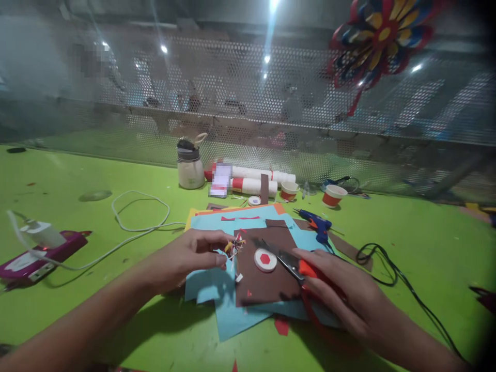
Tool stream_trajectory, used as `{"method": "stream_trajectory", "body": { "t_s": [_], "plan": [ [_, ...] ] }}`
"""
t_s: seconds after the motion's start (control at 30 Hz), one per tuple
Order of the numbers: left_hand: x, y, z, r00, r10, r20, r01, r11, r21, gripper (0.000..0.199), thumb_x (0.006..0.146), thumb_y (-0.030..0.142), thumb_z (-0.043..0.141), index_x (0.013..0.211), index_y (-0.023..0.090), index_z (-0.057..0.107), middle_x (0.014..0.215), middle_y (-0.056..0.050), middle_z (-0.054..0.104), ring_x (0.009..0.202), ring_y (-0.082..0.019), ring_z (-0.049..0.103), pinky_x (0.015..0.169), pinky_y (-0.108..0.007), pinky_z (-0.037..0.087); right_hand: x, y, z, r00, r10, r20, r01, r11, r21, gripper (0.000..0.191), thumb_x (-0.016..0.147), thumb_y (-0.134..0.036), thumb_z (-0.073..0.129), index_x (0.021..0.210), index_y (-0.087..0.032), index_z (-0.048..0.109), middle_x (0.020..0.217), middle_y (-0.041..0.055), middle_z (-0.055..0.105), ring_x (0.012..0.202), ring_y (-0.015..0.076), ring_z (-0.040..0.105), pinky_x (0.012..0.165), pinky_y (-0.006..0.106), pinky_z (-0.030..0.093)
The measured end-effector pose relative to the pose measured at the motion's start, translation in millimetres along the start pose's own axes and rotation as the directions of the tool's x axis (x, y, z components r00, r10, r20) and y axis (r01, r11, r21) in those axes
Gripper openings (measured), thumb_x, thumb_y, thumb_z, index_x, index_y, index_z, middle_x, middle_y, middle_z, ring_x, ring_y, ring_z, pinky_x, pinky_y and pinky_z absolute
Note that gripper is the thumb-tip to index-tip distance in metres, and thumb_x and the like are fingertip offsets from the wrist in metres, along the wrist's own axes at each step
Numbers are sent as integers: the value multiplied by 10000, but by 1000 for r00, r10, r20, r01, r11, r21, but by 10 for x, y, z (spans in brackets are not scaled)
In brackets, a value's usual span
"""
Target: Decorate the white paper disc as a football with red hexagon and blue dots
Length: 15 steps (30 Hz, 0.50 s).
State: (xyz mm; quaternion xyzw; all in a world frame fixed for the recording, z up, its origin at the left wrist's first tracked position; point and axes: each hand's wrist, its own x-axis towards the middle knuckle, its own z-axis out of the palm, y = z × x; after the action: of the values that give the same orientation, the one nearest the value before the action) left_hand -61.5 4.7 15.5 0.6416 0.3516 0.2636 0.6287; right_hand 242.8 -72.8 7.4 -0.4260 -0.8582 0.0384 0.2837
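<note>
My right hand (344,284) grips a pair of scissors (290,262) by the red handles. Their dark blades point up and left, over brown paper (251,281) and close to a round white disc (265,260) with a red hexagon in its middle. Between the fingertips of my left hand (196,253) is a small bundle of thin strips (235,247) in white, yellow and red; its exact make is too small to tell. Light blue sheets (236,323) lie under the brown paper, with small red and white scraps about.
A blue glue gun (315,222) lies behind my right hand, its black cord running right. On the left are a purple power strip (67,250) and a white cable. Farther back stand a jar (190,168), a phone (221,180), white rolls (253,186) and paper cups (334,196).
</note>
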Motion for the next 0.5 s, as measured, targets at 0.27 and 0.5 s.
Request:
{"method": "stream_trajectory", "body": {
  "t_s": [0.27, 0.5],
  "plan": [
    [267, 40, 242, 996, 49, -69, -56, 994, -96, 203, 807, 347, 719, 904, 169, 710, 902, -50, 701, 812, -164, 581, 771, -289, 430, 39, -112, 112, 789, 398, 469, -554, 128, 823, 489, 968, -495, 433, 1324, -162, 409, 670, 15, 644, 450, 76, 503, 437, 179, 377],
    [441, 180, 519, 976, 119, -182, -148, 976, -159, 222, 738, 359, 770, 762, 163, 668, 721, 11, 641, 686, -131, 559, 678, -248, 423, 86, -150, 156, 750, 433, 500, -621, 200, 758, 464, 966, -483, 460, 1315, -178, 450, 725, 22, 660, 506, 69, 536, 457, 169, 349]
  ]
}}
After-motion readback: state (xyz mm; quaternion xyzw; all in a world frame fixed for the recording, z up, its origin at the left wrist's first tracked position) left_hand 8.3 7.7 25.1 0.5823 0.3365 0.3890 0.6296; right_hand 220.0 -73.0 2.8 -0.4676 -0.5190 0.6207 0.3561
